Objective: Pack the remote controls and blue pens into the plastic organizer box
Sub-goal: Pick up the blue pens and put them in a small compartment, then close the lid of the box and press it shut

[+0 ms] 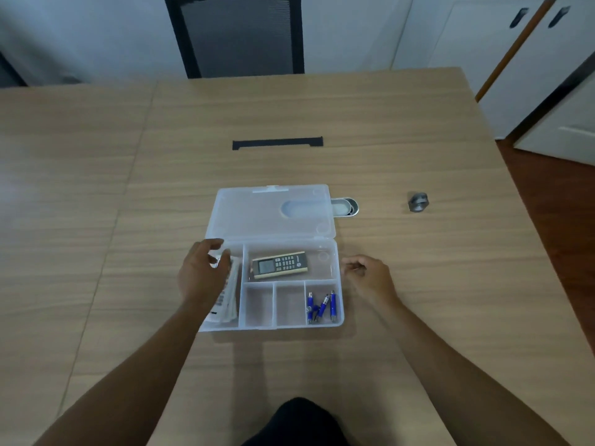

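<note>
Clear plastic, the organizer box sits open on the wooden table, its lid folded flat on the far side. In the box's large far compartment lies 1 gold-edged remote control, face up, lengthwise across the compartment. The box's near right compartment holds several blue pens, loosely crossed. The 2 small near compartments to the left of the pens show only bare plastic. In the long left compartment of the box, the left hand curls its fingers around white remote controls stacked on edge; how many is hard to tell. The right hand hovers just beside the box's right wall, fingers loosely curled, holding nothing. Beyond the lid's right corner an oval metal grommet peeks out, and well right of the box stands a small grey cylinder.
</note>
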